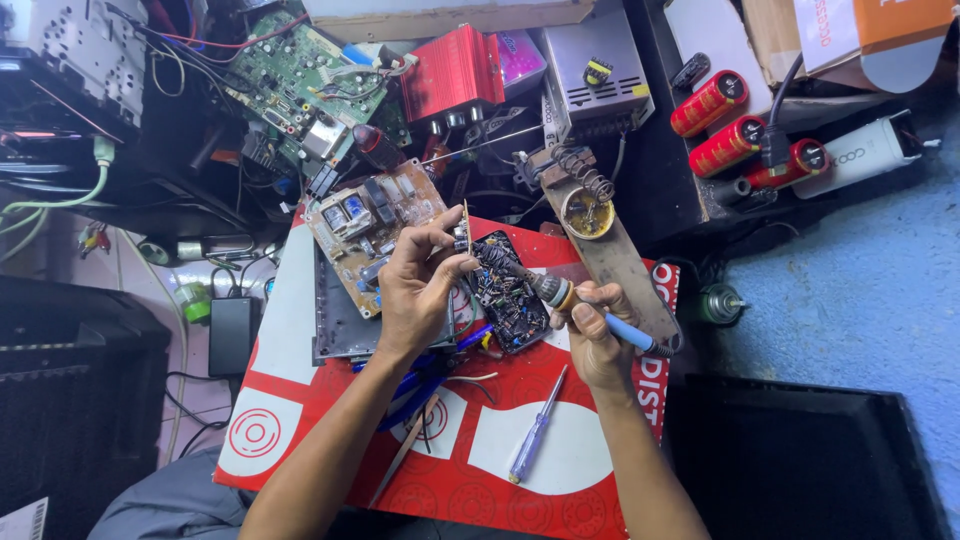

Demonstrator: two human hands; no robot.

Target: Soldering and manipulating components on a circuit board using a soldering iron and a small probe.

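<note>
My left hand (418, 285) pinches a small circuit board (464, 232) on edge, upright above a dark tray of small electronic parts (508, 290). My right hand (592, 335) grips a soldering iron with a blue handle (628, 334); its tip (528, 278) points left toward the small board, just over the tray. Both hands work above a red and white sheet (520, 450) laid over my lap. A tan circuit board with blue components (365, 225) lies under and behind my left hand.
A blue-handled screwdriver (535, 435) lies on the sheet near my right forearm. A wooden soldering stand with a spring and a tin (588, 212) sits behind. A green circuit board (300, 75), red amplifier (452, 72), metal power supply (592, 72) and three red capacitors (735, 130) crowd the back.
</note>
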